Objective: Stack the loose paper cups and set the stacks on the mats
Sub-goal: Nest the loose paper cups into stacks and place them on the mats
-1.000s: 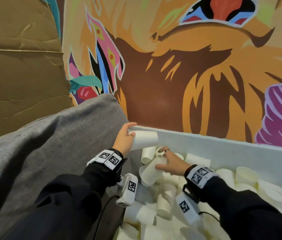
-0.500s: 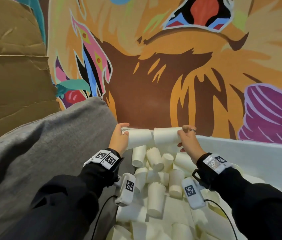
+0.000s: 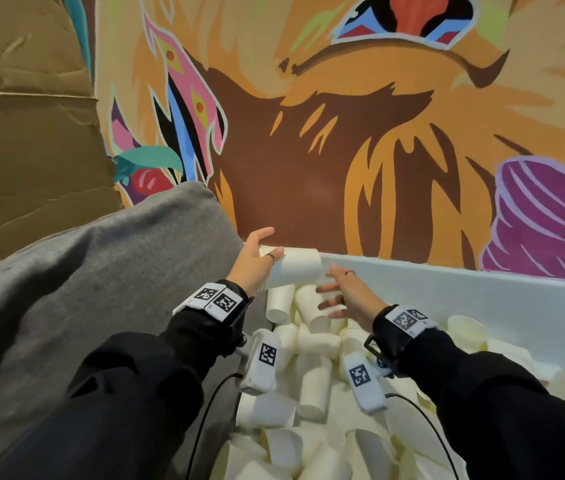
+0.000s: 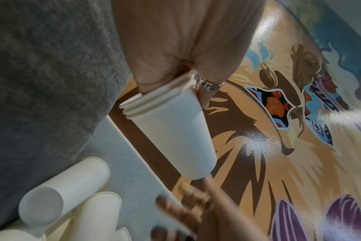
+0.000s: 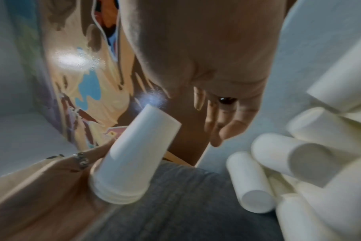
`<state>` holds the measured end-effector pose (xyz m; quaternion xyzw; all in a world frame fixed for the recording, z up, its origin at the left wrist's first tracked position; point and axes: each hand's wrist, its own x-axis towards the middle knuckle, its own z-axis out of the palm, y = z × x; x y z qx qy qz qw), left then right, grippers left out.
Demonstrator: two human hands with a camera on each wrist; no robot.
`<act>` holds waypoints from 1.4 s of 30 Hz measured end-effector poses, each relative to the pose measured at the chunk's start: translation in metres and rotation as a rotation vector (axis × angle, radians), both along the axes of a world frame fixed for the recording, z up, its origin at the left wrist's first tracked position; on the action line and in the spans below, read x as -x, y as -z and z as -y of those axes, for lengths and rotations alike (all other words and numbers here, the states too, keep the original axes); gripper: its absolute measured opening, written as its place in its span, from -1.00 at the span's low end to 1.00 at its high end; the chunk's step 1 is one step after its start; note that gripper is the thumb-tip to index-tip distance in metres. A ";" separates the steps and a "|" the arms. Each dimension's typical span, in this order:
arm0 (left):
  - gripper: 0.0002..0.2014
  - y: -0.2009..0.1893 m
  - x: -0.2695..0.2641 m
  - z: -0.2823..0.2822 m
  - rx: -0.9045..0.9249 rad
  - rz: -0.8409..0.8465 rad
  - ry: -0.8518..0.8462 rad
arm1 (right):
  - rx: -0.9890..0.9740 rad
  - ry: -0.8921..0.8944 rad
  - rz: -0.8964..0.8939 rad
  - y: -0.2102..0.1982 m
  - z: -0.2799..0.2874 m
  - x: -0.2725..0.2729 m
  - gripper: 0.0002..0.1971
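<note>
- Your left hand (image 3: 251, 263) pinches a short stack of nested cups (image 3: 293, 269) at its rims, thumb on one side and ringed finger on the other; the left wrist view shows several rims bunched in that grip.
- The stack lies sideways, base pointing toward your right hand (image 3: 350, 299), level with the far rim of the white bin (image 3: 447, 282).
- Your right hand hovers just beside the stack's base with fingers spread and holds nothing; whether a fingertip touches the base cannot be told.
- Below both hands, loose cups (image 3: 312, 382) fill the bin, lying on their sides and at mixed angles, many overlapping.
- A grey cushion (image 3: 83, 278) presses up against the bin's left side, directly under your left forearm.
- Behind the bin stands a painted mural wall (image 3: 360, 150); brown cardboard (image 3: 24, 116) covers the wall to the left of the cushion.
- No mat shows in any view.
</note>
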<state>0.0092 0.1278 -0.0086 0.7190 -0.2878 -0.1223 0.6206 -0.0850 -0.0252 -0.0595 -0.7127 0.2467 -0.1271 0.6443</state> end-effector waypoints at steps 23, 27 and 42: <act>-0.61 0.008 -0.016 -0.009 -0.057 -0.008 -0.040 | 0.572 -0.251 -0.392 0.063 0.011 -0.014 -0.73; -0.62 0.006 -0.016 -0.006 -0.055 -0.004 -0.038 | 0.452 -0.020 -0.145 0.034 0.024 -0.009 -0.77; -0.66 -0.013 0.006 0.025 -0.016 0.025 0.114 | 0.959 0.017 0.135 -0.049 0.026 0.045 -0.37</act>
